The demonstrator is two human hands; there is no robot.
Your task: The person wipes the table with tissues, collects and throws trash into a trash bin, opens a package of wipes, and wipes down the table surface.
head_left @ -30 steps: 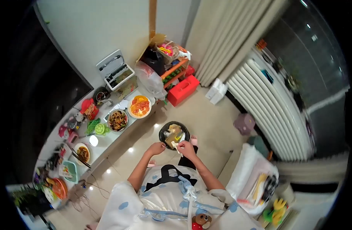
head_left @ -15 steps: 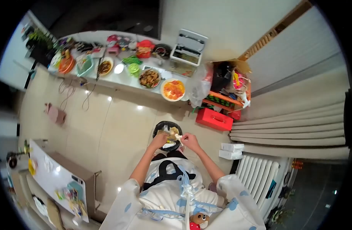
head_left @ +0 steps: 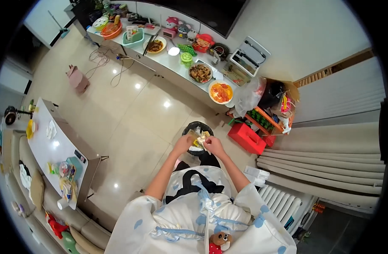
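A round bin point(head_left: 186, 128) lined with a black bag stands on the floor in front of me, with crumpled wrappers and other litter inside. Both hands are above its opening. My right hand point(head_left: 215, 146) pinches a small white crumpled piece point(head_left: 202, 139), perhaps tissue; its kind is too small to tell. At the bin's left side, my left hand point(head_left: 183, 144) has its fingers curled inward, and whatever lies between them cannot be made out.
Ahead, a long cabinet point(head_left: 143, 63) carries a plate of tomato and egg point(head_left: 221, 92), a bowl of cooked food point(head_left: 200, 73) and another plate point(head_left: 155, 45). A red toolbox point(head_left: 246, 139) sits right of the bin. A white table point(head_left: 54, 148) stands left, a radiator point(head_left: 280, 203) right.
The view has turned, so the cabinet and table appear shifted and tilted. My hands stay above the bin, the right one still with the white piece.
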